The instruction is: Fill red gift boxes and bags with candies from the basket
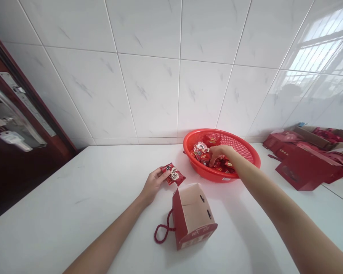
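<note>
Two bare hands at work on a white tabletop (82, 205); clock directions are taken from the red gift box (193, 217), with twelve toward the tiled wall (148, 87). The box stands near the person, its pale inside and two dark slots showing; its twisted red cord (161, 234) loops out between eight and nine o'clock. Between ten and eleven, the left hand (154, 182) pinches a red packet (174, 176) by its near end, thumb above and fingers drawn in beneath. The packet's far end juts freely toward the basket, a strip of tabletop between them; its lower corner hangs just beside the box's upper edge.

At one o'clock sits the red mesh basket (242, 148), its far rim close to the wall. The right hand (217, 153) reaches inside among the wrapped packets (200, 147); its fingertips are hidden, so I cannot tell how far they are spread or whether they grip anything. The right forearm crosses the rim between the basket's own four and five.

At two o'clock, beyond a narrow gap, lie more red boxes (308, 167). Toward nine, the surface runs broadly to its slanting edge by the door (14, 160).
</note>
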`<action>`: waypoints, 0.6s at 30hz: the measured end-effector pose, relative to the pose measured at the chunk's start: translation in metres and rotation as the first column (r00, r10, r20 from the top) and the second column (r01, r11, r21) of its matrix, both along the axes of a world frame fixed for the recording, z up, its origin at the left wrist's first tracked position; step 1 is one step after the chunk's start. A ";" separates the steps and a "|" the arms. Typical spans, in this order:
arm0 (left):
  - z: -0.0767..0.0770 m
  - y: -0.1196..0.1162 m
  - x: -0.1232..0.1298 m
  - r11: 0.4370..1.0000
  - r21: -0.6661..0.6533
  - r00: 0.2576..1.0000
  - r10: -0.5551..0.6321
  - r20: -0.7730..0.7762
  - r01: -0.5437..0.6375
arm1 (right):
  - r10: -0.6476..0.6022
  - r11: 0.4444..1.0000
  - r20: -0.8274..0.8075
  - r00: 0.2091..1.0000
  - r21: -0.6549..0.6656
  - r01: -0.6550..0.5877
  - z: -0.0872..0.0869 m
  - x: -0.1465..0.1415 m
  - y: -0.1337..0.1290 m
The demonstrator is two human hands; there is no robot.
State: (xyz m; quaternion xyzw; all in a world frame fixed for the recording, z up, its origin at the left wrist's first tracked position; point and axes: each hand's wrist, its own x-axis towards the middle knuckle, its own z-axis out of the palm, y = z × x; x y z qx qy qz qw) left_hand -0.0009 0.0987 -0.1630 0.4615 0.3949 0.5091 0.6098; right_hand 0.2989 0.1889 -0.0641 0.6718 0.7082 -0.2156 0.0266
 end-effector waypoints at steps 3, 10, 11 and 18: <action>0.000 0.000 0.000 1.000 0.005 1.000 -0.002 0.001 0.002 | -0.017 0.992 0.038 0.999 -0.124 0.022 0.002 -0.006 -0.002; 0.000 0.000 0.000 1.000 0.000 1.000 0.006 -0.003 -0.006 | -0.038 0.999 -0.138 0.990 -0.016 0.037 0.009 0.000 -0.008; 0.001 0.000 0.000 1.000 -0.002 1.000 0.006 -0.004 -0.006 | -0.034 0.999 -0.181 0.983 0.004 0.036 0.010 0.002 -0.009; 0.002 -0.001 0.000 1.000 -0.009 1.000 0.011 -0.007 -0.011 | 0.040 0.996 -0.518 0.855 0.094 0.010 0.015 0.008 -0.006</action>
